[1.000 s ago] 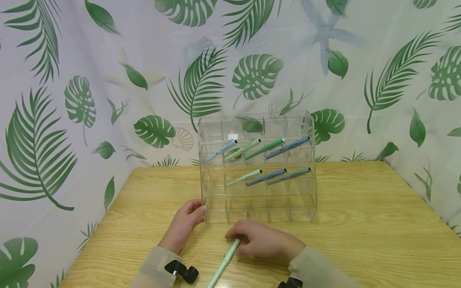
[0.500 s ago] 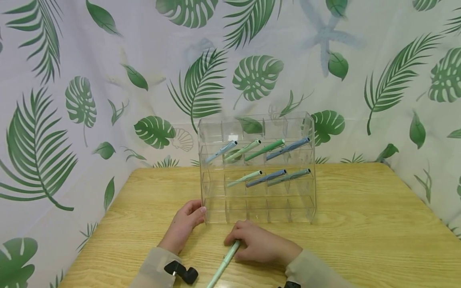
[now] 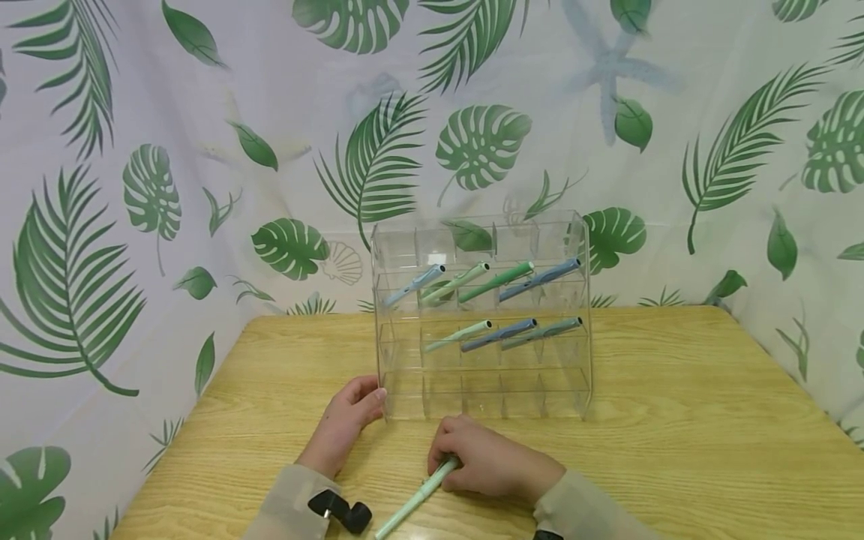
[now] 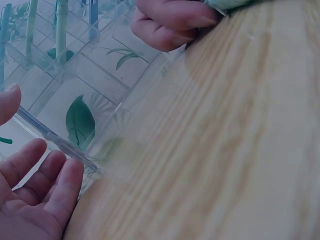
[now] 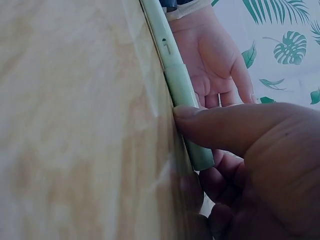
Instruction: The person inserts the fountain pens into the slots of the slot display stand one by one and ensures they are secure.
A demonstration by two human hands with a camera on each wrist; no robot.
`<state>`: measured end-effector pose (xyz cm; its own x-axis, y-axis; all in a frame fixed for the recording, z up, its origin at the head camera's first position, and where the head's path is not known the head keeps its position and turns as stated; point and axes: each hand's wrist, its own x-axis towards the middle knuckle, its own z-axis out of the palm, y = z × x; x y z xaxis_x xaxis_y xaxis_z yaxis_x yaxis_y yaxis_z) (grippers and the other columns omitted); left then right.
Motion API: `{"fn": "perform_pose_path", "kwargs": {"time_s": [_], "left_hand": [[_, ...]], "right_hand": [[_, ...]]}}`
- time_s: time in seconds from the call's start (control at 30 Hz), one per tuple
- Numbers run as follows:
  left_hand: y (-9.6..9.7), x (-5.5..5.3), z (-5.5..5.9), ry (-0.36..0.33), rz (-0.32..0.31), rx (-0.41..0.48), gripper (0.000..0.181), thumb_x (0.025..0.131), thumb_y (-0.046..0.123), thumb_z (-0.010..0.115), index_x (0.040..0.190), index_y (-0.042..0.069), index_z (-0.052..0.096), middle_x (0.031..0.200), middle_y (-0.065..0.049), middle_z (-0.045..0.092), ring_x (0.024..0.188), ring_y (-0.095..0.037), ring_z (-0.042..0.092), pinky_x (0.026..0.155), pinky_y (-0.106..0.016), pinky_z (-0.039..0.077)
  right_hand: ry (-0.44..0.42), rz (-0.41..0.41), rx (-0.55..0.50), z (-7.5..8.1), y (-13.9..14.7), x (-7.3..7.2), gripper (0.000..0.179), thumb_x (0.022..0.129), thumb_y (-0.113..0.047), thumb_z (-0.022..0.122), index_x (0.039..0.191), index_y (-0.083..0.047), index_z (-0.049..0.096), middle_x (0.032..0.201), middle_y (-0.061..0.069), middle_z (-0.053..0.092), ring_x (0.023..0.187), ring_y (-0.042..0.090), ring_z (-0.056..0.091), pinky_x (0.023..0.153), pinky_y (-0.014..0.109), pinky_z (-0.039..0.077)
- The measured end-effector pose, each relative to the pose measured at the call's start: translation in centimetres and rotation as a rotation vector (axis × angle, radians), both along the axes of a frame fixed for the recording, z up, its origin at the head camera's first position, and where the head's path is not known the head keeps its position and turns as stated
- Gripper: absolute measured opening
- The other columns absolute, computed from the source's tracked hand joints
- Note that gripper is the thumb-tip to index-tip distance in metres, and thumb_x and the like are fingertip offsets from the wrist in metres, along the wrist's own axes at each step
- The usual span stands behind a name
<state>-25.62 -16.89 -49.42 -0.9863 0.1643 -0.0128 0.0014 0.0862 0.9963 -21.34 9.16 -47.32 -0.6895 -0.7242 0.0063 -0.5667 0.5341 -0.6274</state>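
Observation:
A pale green pen [image 3: 417, 499] slants over the table in front of the rack. My right hand [image 3: 482, 457] pinches its far end; in the right wrist view the thumb [image 5: 215, 125] presses along the thicker section [image 5: 182, 90], with curled fingers beneath. A clear acrylic pen rack [image 3: 482, 379] stands upright behind the hands. At its lower left corner is my left hand [image 3: 347, 416], thumb in front of the side panel's edge. The left wrist view shows loosely bent fingers [image 4: 70, 175] right at this edge, with a wide gap to the thumb.
Several pens lie slanted in the rack's two middle tiers: a light blue pen [image 3: 415, 285], a bright green pen [image 3: 496, 281] and a dark blue pen [image 3: 540, 279] among them. The wooden table [image 3: 675, 420] reaches back to a leaf-printed curtain [image 3: 270, 112].
The pale green pen has turned slightly, its near end lifting into view and shifting left. My right hand's fingers have curled in closer around its far end. The left hand and rack stay put.

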Motion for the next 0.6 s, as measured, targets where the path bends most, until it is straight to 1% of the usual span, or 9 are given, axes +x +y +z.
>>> {"fn": "perform_pose_path", "kwargs": {"time_s": [0.13, 0.27, 0.4, 0.5, 0.6], "left_hand": [[0.0, 0.0, 0.0, 0.004, -0.006, -0.003, 0.044, 0.105, 0.024, 0.059, 0.140, -0.001, 0.053, 0.138, -0.019, 0.056, 0.126, -0.032, 0.054, 0.104, -0.044, 0.049], [-0.1, 0.2, 0.0, 0.001, -0.016, -0.009, 0.045, 0.105, 0.025, 0.058, 0.141, -0.002, 0.051, 0.139, -0.020, 0.055, 0.127, -0.032, 0.053, 0.104, -0.045, 0.049], [-0.1, 0.2, 0.0, -0.009, -0.013, -0.007, 0.045, 0.105, 0.026, 0.058, 0.141, -0.001, 0.051, 0.139, -0.018, 0.055, 0.127, -0.031, 0.053, 0.105, -0.045, 0.048], [-0.1, 0.2, 0.0, -0.009, -0.014, -0.003, 0.046, 0.105, 0.026, 0.059, 0.141, 0.000, 0.051, 0.139, -0.018, 0.055, 0.127, -0.031, 0.054, 0.105, -0.046, 0.048], [-0.1, 0.1, 0.1, -0.007, -0.015, 0.003, 0.047, 0.104, 0.028, 0.060, 0.141, 0.000, 0.052, 0.139, -0.018, 0.055, 0.127, -0.031, 0.054, 0.105, -0.045, 0.048]], "right_hand": [[0.012, 0.013, 0.009, -0.2, 0.1, 0.0, 0.022, 0.087, -0.014, 0.077, 0.091, -0.035, 0.069, 0.097, -0.019, 0.052, 0.093, 0.007, 0.044, 0.080, 0.024, 0.042], [-0.005, 0.034, -0.003, 0.0, 0.3, 0.0, 0.020, 0.089, -0.015, 0.075, 0.092, -0.034, 0.069, 0.097, -0.018, 0.053, 0.092, 0.007, 0.045, 0.081, 0.024, 0.043], [-0.073, 0.041, -0.043, 0.0, 0.7, -0.1, 0.017, 0.092, -0.016, 0.073, 0.094, -0.033, 0.069, 0.099, -0.016, 0.057, 0.092, 0.009, 0.048, 0.082, 0.025, 0.045], [-0.158, 0.027, -0.094, 0.0, 1.0, -0.2, 0.015, 0.094, -0.016, 0.071, 0.096, -0.031, 0.070, 0.099, -0.013, 0.060, 0.090, 0.010, 0.050, 0.081, 0.028, 0.046], [-0.228, 0.005, -0.140, 0.1, 1.3, -0.3, 0.012, 0.095, -0.017, 0.070, 0.098, -0.028, 0.070, 0.098, -0.010, 0.063, 0.087, 0.011, 0.052, 0.077, 0.028, 0.047]]}}
